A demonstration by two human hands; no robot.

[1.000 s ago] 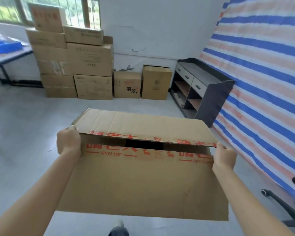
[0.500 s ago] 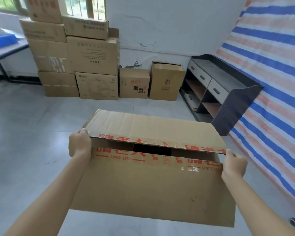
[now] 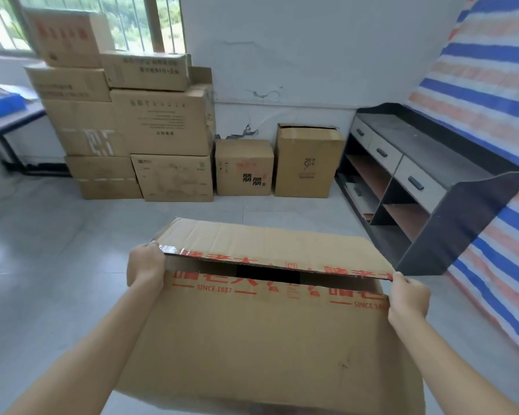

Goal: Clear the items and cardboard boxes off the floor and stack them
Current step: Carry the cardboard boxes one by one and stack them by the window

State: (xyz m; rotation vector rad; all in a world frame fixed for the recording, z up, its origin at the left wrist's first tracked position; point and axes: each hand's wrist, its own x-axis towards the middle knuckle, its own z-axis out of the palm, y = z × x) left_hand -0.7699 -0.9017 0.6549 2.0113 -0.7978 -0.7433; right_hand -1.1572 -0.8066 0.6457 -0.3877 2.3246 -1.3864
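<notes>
I carry a large brown cardboard box (image 3: 261, 339) with red print off the floor in front of me. My left hand (image 3: 146, 266) grips its upper left corner, and my right hand (image 3: 408, 298) grips its upper right corner. The box's top flap lies loosely over it, with a dark gap beneath. Ahead, against the far wall under the window, stands a stack of cardboard boxes (image 3: 126, 115). Right of the stack, two single boxes stand on the floor: a smaller one (image 3: 244, 167) and a taller one (image 3: 307, 161).
A dark shelf unit with grey drawers (image 3: 417, 178) stands at the right, in front of a blue, orange and white striped tarp (image 3: 492, 115). A table with a blue tray (image 3: 0, 101) is at the far left. Grey tiled floor (image 3: 57, 250) lies between me and the stack.
The stack, the two single boxes and the shelf unit now appear larger and nearer. Both hands keep the same grip on the carried box.
</notes>
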